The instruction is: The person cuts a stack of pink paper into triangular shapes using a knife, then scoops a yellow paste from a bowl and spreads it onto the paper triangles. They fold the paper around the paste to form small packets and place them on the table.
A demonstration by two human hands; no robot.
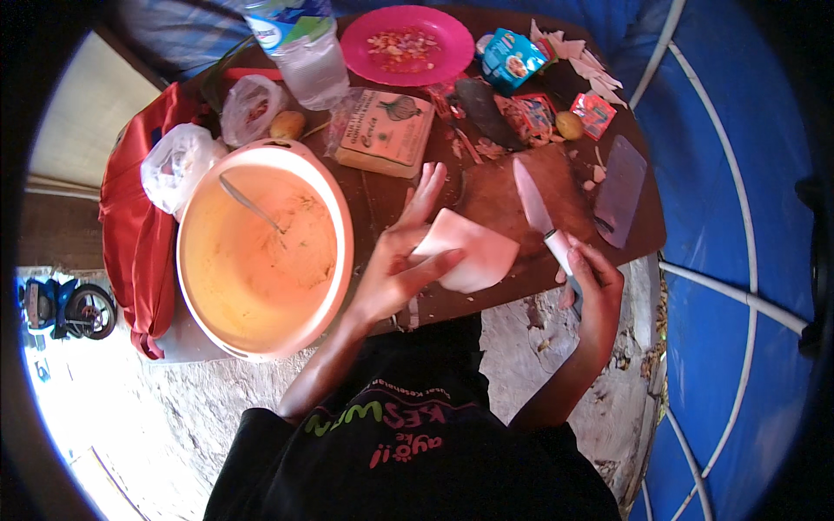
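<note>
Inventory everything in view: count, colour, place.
Table: 1, brown, centre
Basin: 1, cream, left
Spoon: 1, silvery, in basin
Bags: 2, clear, beside basin
Bottle: 1, clear, back
Plate of chopped bits: 1, pink, back
Package: 1, beige, centre
Packets: several, teal/red, back
Rounded items: 2, yellowish, back
Board: 1, brown, right
Clutter: uncounted, mixed, right
Cloth: 1, red, left
Motorbike: 1, blue, left
Tarp: uncounted, blue, right
Knife: 1, white-handled, over board
Square piece: 1, white, centre
Shirt: 1, black, bottom
Left hand: 1, bare, holding square piece
Right hand: 1, bare, holding knife
</note>
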